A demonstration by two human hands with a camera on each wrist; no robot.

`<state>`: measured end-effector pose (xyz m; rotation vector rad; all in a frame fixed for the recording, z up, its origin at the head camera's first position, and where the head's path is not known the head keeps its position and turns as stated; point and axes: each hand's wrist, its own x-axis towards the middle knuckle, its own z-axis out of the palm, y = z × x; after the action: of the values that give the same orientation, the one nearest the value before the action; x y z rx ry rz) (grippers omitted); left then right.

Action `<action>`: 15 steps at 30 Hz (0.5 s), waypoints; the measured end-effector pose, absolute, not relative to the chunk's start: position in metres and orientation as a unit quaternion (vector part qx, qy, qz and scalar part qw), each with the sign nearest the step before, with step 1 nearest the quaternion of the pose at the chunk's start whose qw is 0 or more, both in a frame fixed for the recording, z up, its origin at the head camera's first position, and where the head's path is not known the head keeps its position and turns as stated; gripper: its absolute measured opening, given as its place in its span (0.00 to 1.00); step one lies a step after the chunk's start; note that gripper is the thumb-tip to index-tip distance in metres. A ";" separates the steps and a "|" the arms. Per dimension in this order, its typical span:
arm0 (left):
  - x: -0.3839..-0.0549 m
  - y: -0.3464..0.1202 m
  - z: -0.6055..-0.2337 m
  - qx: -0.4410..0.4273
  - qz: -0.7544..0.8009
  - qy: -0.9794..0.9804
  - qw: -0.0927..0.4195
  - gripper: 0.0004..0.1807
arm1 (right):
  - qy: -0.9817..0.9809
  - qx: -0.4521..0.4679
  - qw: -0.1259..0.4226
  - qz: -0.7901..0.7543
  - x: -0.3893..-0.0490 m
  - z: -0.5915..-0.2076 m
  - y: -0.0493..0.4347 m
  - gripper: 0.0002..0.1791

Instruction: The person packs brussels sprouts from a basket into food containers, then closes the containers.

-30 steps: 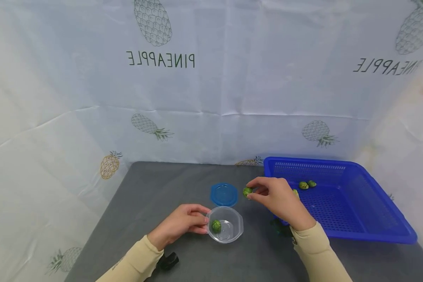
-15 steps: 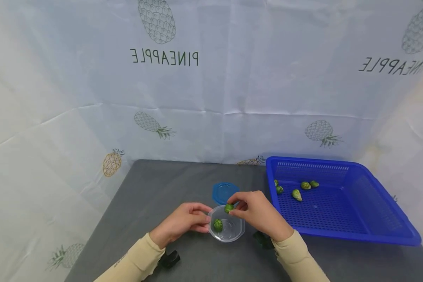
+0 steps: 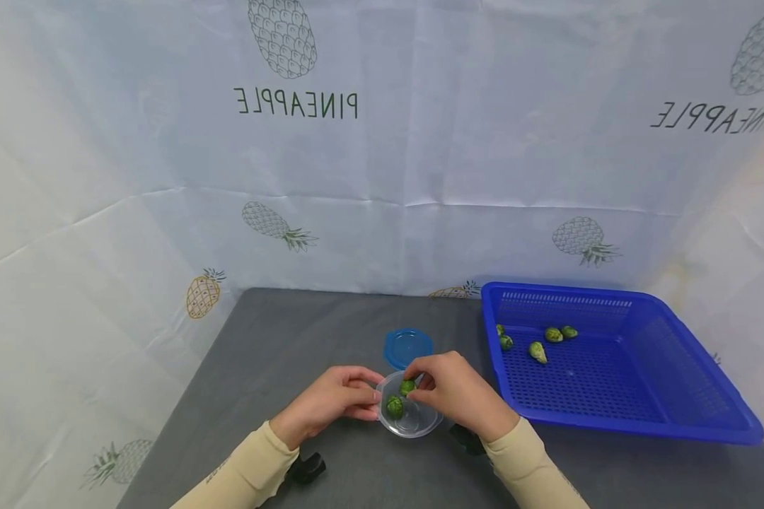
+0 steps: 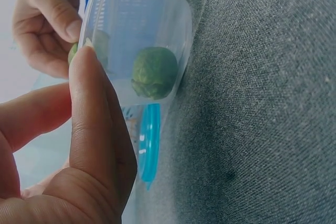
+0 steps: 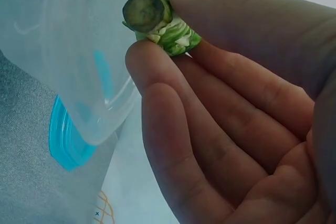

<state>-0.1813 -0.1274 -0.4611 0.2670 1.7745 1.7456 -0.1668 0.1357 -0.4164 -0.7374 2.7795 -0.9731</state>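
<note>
A clear plastic container (image 3: 420,422) stands on the grey table, its left side held between the thumb and fingers of my left hand (image 3: 339,397). One Brussels sprout (image 4: 155,72) lies on the container's bottom. My right hand (image 3: 452,392) is over the container's mouth and pinches a second Brussels sprout (image 5: 168,22) between thumb and fingertips. The cut stem end of that sprout faces the right wrist camera. Just behind the container lies a blue lid (image 3: 407,347), flat on the table.
To the right sits a blue perforated basket (image 3: 611,417) with several Brussels sprouts (image 3: 537,352) in its left part. Behind the grey table (image 3: 280,339) hangs a white cloth (image 3: 382,155) printed with pineapples. Dark wrist cameras (image 3: 307,468) are under both forearms.
My right hand has carried its Brussels sprout left from beside the basket and lowered it into the container's mouth. The left hand keeps its grip on the container. The view shifted slightly.
</note>
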 end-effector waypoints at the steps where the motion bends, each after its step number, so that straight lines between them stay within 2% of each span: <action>1: -0.181 -0.127 -0.461 0.101 0.662 0.673 0.314 0.22 | 0.915 -0.245 0.053 -0.318 -0.167 -0.416 0.135 0.10; 15: -0.181 -0.127 -0.461 0.103 0.662 0.673 0.312 0.22 | 0.926 -0.246 0.043 -0.283 -0.165 -0.418 0.132 0.10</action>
<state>-0.1809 -0.1267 -0.4607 0.2722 1.7755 1.7476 -0.1648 0.1318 -0.4181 -0.7513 2.8324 -0.8643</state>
